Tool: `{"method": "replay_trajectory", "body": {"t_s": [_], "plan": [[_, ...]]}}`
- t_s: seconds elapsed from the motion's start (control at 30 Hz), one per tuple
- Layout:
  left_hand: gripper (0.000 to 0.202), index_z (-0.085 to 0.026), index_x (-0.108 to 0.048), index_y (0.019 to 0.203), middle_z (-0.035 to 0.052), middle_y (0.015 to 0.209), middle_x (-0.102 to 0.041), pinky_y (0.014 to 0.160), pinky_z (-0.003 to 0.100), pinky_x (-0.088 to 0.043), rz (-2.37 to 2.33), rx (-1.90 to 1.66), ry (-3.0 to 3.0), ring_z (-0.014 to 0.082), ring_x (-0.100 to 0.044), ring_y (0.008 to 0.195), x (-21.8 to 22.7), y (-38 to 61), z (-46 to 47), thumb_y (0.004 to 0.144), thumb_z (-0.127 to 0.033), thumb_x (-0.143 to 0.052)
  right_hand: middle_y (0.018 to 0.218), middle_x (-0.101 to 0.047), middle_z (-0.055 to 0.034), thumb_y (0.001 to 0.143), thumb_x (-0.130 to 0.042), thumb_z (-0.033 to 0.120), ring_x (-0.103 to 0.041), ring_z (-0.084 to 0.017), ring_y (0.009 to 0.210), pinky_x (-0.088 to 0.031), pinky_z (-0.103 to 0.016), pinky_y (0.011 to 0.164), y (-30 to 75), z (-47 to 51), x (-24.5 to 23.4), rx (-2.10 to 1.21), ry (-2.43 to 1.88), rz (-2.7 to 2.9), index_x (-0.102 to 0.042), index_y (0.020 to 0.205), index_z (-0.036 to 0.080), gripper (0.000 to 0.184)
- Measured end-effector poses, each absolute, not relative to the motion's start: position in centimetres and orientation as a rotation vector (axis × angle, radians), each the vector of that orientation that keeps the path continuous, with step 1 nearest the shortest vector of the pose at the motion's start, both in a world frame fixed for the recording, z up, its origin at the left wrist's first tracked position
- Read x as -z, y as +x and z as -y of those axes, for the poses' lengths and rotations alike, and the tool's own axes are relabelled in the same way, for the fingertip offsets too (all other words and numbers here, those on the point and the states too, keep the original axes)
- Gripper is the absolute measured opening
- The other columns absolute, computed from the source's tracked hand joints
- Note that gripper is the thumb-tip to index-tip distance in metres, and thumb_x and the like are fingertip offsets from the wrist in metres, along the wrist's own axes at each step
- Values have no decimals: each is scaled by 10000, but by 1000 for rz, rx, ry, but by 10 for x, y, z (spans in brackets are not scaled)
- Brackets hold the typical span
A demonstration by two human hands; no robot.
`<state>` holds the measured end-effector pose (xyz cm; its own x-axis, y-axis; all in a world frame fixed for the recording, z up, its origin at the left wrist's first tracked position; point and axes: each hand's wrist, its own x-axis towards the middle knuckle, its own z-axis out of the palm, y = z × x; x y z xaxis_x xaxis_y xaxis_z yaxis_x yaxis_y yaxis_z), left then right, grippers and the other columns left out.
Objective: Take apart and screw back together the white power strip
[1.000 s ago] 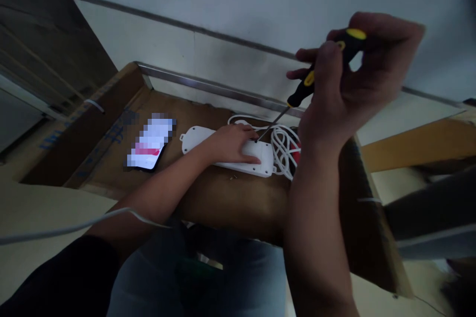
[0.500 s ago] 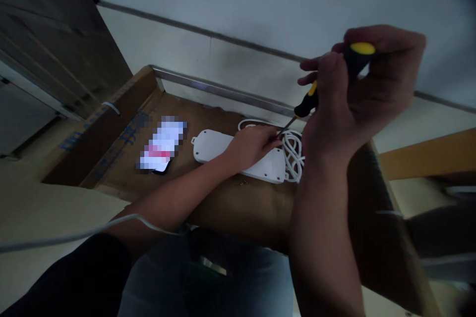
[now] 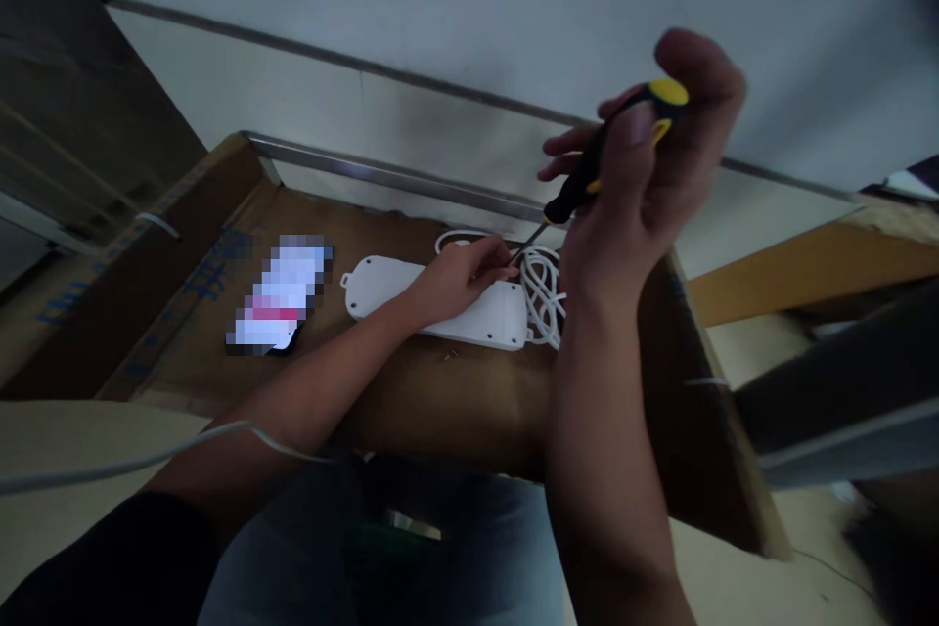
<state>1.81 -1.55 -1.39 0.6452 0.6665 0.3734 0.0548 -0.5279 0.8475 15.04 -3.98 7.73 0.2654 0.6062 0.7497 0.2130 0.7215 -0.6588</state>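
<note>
While the left hand (image 3: pixel 462 279) lies curled over the far end of a long white plastic power strip (image 3: pixel 396 289), the right hand (image 3: pixel 646 166) pinches a black-and-yellow screwdriver (image 3: pixel 583 178) by the handle between thumb and fingers, raised above the strip. Thin steel shaft (image 3: pixel 532 237) angles down to the strip's end, tip right by the left fingertips (image 3: pixel 506 272). Can't tell if the tip touches the strip, or if the left hand is pressing or just resting. Strip lies flat on a brown cardboard box top (image 3: pixel 367 225), nearer its far metal-trimmed edge than its near edge. Coil of white cable (image 3: pixel 541 298) sits just past the strip's end. Phone with pixelated screen (image 3: pixel 275 298) lies on the cardboard near the strip's other end. Tiny metal bits (image 3: pixel 449 353) sit just off the strip's near side, too small to identify. Thin white cord (image 3: pixel 147 460) runs low across the view, touching the left forearm.
</note>
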Motion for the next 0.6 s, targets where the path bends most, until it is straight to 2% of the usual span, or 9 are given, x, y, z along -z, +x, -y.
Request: {"method": "replay_trajectory", "body": {"t_s": [0.07, 0.1, 0.17, 0.23, 0.33, 0.43, 0.5, 0.53, 0.6], "plan": [[142, -176, -621, 970, 59, 1007, -799, 876, 294, -542, -530, -861, 1972, 189, -759, 998, 15, 19, 15, 1025, -303, -590, 1060, -616, -2, 980, -524, 523, -663, -147, 728, -518, -321, 589, 151, 38, -76, -289, -652, 1262, -639, 1229, 368, 315], [129, -177, -628, 990, 63, 1038, -802, 905, 300, -546, -516, -852, 1973, 188, -762, 1023, 15, 19, 15, 1030, -286, -572, 994, -635, 5, 983, -550, 495, -658, -145, 694, -509, -320, 570, 150, 37, -76, -286, -637, 1254, -667, 1174, 352, 266], [143, -176, -647, 1048, 71, 1093, -800, 942, 307, -550, -489, -843, 1989, 182, -759, 1043, 16, 20, 14, 1036, -277, -546, 900, -620, 30, 919, -709, 454, -624, -130, 650, -514, -304, 565, 150, 34, -75, -212, -651, 1223, -641, 1070, 330, 207], [189, -172, -657, 1089, 74, 1105, -790, 925, 302, -555, -485, -860, 2010, 176, -749, 1008, 15, 21, 14, 1015, -337, -599, 853, -542, 55, 806, -855, 402, -564, -101, 595, -507, -279, 537, 149, 30, -75, -97, -618, 1138, -557, 974, 308, 355], [300, -166, -660, 989, 41, 949, -762, 806, 268, -530, -579, -967, 2028, 150, -693, 850, 15, 23, 12, 930, -451, -734, 821, -454, 68, 748, -905, 430, -460, -82, 526, -435, -249, 438, 146, 29, -75, -59, -608, 1083, -469, 938, 314, 490], [322, -171, -639, 852, 7, 798, -707, 696, 252, -460, -682, -1021, 2076, 123, -606, 723, 15, 24, 11, 926, -469, -738, 878, -513, 49, 853, -767, 574, -380, -95, 507, -358, -269, 402, 144, 33, -76, -143, -654, 1133, -511, 1031, 354, 382], [288, -176, -630, 851, 7, 802, -706, 691, 249, -455, -671, -1017, 2102, 118, -597, 716, 15, 25, 10, 946, -435, -713, 948, -565, 28, 950, -572, 617, -369, -107, 501, -343, -299, 412, 143, 37, -77, -252, -663, 1183, -555, 1139, 382, 302], [263, -176, -629, 871, 11, 824, -711, 700, 247, -463, -653, -1026, 2106, 116, -601, 726, 15, 25, 10, 948, -416, -708, 960, -582, 20, 976, -491, 616, -375, -112, 501, -341, -308, 417, 144, 38, -77, -309, -671, 1203, -567, 1184, 381, 323], [226, -175, -631, 907, 16, 855, -715, 717, 243, -476, -626, -1064, 2102, 114, -606, 745, 16, 26, 10, 940, -384, -709, 941, -589, 13, 992, -424, 606, -403, -120, 523, -356, -305, 425, 144, 39, -77, -368, -689, 1210, -580, 1187, 359, 351]]}}
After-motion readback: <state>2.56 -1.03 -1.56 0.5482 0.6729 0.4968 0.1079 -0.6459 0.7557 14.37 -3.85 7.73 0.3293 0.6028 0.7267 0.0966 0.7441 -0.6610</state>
